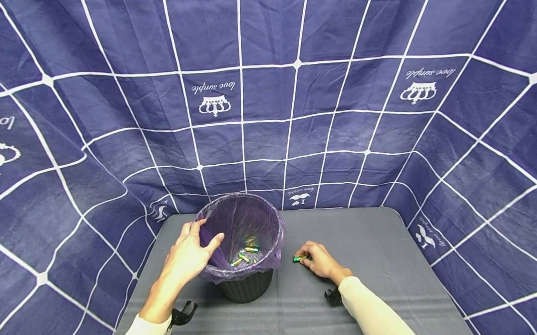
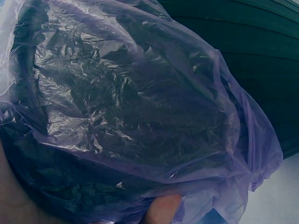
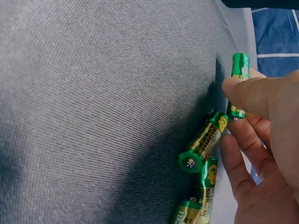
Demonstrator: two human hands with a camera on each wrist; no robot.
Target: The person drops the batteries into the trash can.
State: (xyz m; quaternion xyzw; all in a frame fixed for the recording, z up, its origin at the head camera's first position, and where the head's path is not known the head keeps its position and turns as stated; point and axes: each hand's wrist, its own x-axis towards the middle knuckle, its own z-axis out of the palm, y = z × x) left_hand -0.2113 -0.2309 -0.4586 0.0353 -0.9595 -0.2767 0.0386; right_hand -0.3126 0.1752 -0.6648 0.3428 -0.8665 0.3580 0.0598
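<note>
The right-hand grip (image 1: 318,260) is closed to a narrow pinch, thumb against fingers, with one green-and-gold GP battery (image 3: 239,84) held between them. Close by the fingertips of this grip, loose batteries (image 3: 202,145) of the same green and gold lie together in a small cluster on the grey cloth-covered surface (image 1: 343,229); the nearest comes right up to the fingers, though whether it touches them I cannot tell. "GP" lettering shows on two of the loose ones, and the lowest is cut off by the edge of the right wrist view.

To the left of the right grip, near it, stands a black ribbed bin (image 1: 247,288), upright and lined with a translucent purple bag (image 1: 274,257) that folds out over the rim. Several more green-and-gold batteries (image 1: 251,249) lie inside, on the liner.

The left-hand grip (image 1: 187,253) is spread wide at the bin's left rim, with the thumb reaching over the opening and the fingers extended along the edge. It has hold of no battery.

Beyond both grips hangs a navy curtain (image 1: 265,97) with white grid lines and crown prints, and below each is a white sleeve (image 1: 373,308).
</note>
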